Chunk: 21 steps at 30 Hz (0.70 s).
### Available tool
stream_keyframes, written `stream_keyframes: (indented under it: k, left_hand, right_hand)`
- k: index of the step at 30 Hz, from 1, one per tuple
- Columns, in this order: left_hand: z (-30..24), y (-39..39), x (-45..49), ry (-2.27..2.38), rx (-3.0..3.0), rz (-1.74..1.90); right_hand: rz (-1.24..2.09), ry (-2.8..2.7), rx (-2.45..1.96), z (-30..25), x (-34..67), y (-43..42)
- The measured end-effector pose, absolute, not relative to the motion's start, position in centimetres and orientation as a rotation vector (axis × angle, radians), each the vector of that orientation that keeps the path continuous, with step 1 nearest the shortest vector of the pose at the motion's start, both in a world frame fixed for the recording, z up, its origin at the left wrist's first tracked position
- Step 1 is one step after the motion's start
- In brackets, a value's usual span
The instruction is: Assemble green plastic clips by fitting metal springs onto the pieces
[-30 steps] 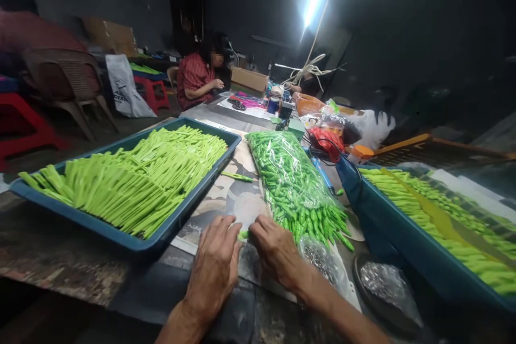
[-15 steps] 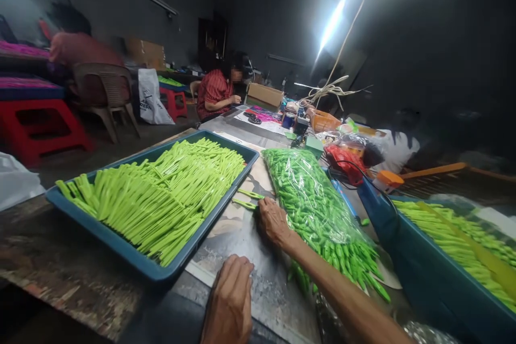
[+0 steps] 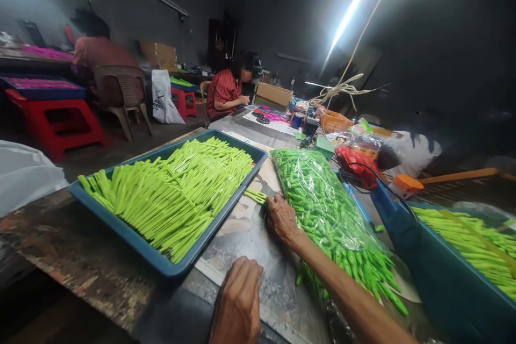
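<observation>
Right hand (image 3: pixel 282 220) curls beside loose lime-green plastic strips (image 3: pixel 256 196), between a blue plastic tray (image 3: pixel 133 234) and a clear plastic bag (image 3: pixel 322 199) at frame centre. Left hand (image 3: pixel 237 301) rests below. Neither grip can be read.

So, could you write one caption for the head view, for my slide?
Right hand beside loose green pieces, between a blue tray and a plastic bag.

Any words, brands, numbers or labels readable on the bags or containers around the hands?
White carrier bag: dark print, too blurred to read.
Small blue-labelled container: label too small to read.
Clear plastic bag of green pieces: no readable text.
</observation>
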<state>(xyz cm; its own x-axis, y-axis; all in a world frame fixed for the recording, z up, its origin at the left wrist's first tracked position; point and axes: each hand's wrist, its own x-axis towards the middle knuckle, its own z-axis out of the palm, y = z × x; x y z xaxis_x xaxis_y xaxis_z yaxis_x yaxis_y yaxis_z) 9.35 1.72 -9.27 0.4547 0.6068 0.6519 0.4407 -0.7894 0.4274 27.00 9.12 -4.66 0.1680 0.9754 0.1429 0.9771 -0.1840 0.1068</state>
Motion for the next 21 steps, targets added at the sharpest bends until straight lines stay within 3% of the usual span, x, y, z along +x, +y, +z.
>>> stream_keyframes:
  k: [9, 16, 21]
  left_hand:
    - [-3.6, 3.0, 5.2, 0.952, 2.406, 1.527]
    - [0.0, 9.0, 0.6, 1.601, 2.477, 0.914]
    - [0.2, 11.8, 0.8, 1.725, 2.580, 0.644]
  right_hand:
    - [-0.206, -1.996, -2.292, -3.4, 27.3, 5.5]
    - [-0.078, -2.058, -2.111, -1.5, 27.3, -0.6]
    - [-0.160, -2.114, -1.782, -1.2, 27.3, -6.5]
